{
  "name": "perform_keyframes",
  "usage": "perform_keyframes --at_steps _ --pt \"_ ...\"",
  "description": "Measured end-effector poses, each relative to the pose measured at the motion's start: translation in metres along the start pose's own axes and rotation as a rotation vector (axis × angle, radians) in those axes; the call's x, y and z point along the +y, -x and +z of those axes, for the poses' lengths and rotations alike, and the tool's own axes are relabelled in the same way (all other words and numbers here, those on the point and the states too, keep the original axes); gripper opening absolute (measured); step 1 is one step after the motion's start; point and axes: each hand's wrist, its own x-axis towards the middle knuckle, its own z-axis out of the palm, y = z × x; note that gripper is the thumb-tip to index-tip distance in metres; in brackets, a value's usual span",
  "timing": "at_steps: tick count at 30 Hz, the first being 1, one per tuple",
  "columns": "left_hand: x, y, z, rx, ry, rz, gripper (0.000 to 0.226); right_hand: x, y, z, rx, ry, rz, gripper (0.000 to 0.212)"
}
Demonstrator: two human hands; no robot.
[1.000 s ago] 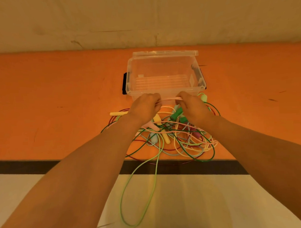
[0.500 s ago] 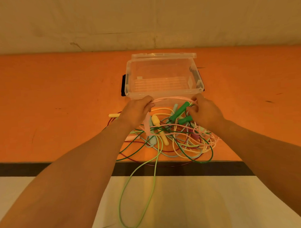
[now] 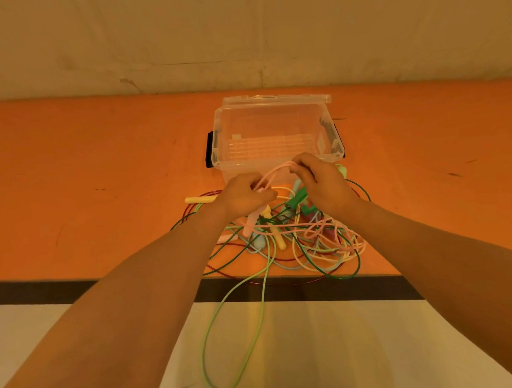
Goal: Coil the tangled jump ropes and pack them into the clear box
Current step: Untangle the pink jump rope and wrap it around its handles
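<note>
Jump ropes (image 3: 294,239) tangled on orange table (image 3: 103,176); both hands, left (image 3: 244,198), right (image 3: 321,183), pinching pink rope (image 3: 273,174).

Clear box (image 3: 275,129): transparent glossy plastic, ribbed base, black plastic latches. Jump ropes (image 3: 303,244): thin smooth glossy cords, plastic-looking; pink rope (image 3: 273,175) looks matt, braided. Handles smooth matt plastic. Table (image 3: 103,170): matt orange top, scuffed, dark marks. Wall, upper frame: rough, matt.
</note>
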Motion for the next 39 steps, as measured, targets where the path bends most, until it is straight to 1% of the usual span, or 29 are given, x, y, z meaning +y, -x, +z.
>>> perform_keyframes --at_steps 1,3,5,7,8,11,14,17,19,22,25,26,29,30,32,33,35,37,39 --pt "0.002 0.002 0.0 -0.08 0.064 -0.075 0.015 -0.001 0.0 0.0 0.015 0.009 -0.035 0.016" --pt "0.005 0.007 0.0 -0.194 0.129 -0.147 0.017 -0.001 0.0 0.0 0.028 0.025 -0.063 0.016" --pt "0.002 0.008 0.0 -0.224 0.125 -0.15 0.027 0.002 0.001 -0.003 0.052 0.049 -0.056 0.017" --pt "-0.006 0.006 -0.002 -0.154 0.032 -0.106 0.04 0.009 0.001 -0.008 0.091 0.088 -0.035 0.019" --pt "-0.011 0.004 -0.003 -0.095 -0.046 -0.061 0.042 0.013 0.002 -0.011 0.096 0.113 -0.024 0.02" --pt "-0.021 0.002 -0.006 0.081 -0.237 0.076 0.042 0.025 0.007 -0.017 0.067 0.258 -0.002 0.021" --pt "-0.022 0.002 -0.006 0.164 -0.296 0.134 0.041 0.035 0.012 -0.02 0.033 0.33 0.061 0.024" --pt "-0.016 0.002 -0.005 0.191 -0.375 0.264 0.04 0.029 0.014 -0.023 -0.046 0.227 0.157 0.037" --pt "-0.008 0.001 -0.003 0.19 -0.411 0.315 0.04 0.016 0.014 -0.022 -0.089 0.083 0.192 0.039" --pt "-0.001 0.0 0.003 0.196 -0.522 0.308 0.04 0.0 0.01 -0.018 -0.193 -0.099 0.223 0.037" --pt "-0.002 0.003 0.004 0.141 -0.623 0.272 0.042 -0.006 0.006 -0.016 -0.363 -0.135 0.281 0.049" --pt "-0.003 0.005 0.002 0.123 -0.66 0.265 0.043 -0.007 0.006 -0.015 -0.396 -0.151 0.303 0.052" --pt "-0.002 0.009 0.0 0.086 -0.756 0.264 0.046 -0.009 0.004 -0.015 -0.378 -0.285 0.409 0.051" --pt "-0.001 0.011 0.001 0.071 -0.775 0.27 0.048 -0.01 0.003 -0.015 -0.368 -0.347 0.459 0.054" --pt "0.001 0.011 0.004 0.035 -0.735 0.279 0.049 -0.01 -0.001 -0.016 -0.374 -0.442 0.513 0.056" --pt "0.002 0.01 0.006 0.019 -0.701 0.275 0.05 -0.011 -0.002 -0.016 -0.382 -0.451 0.519 0.054" --pt "0.001 0.007 0.007 -0.01 -0.668 0.262 0.055 -0.012 -0.002 -0.015 -0.371 -0.407 0.536 0.042" --pt "-0.002 0.004 0.008 -0.037 -0.662 0.269 0.056 -0.011 -0.002 -0.015 -0.298 -0.286 0.53 0.039" --pt "-0.007 0.002 0.006 -0.062 -0.715 0.268 0.047 -0.007 -0.001 -0.016 -0.245 -0.144 0.427 0.029"
